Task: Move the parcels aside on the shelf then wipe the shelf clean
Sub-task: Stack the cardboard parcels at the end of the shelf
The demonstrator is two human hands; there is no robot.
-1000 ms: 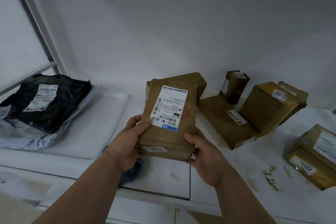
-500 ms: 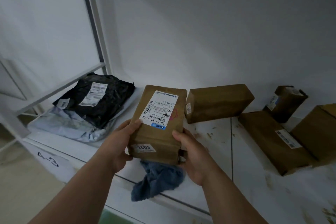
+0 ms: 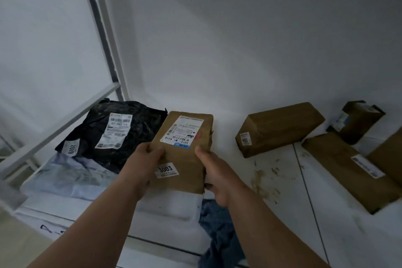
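Tape-wrapped brown parcel, white-labelled and tagged 3003, sat gripped between our left hand and right hand over the stained white shelf, beside a black mailer.

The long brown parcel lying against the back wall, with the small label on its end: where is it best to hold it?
Grip the long brown parcel across its two long side faces near the middle, coming from above and in front. It lies flat, its top and front are free, and the wall blocks its back.

Blue cloth partly hidden by forearm; rightmost parcel cropped.
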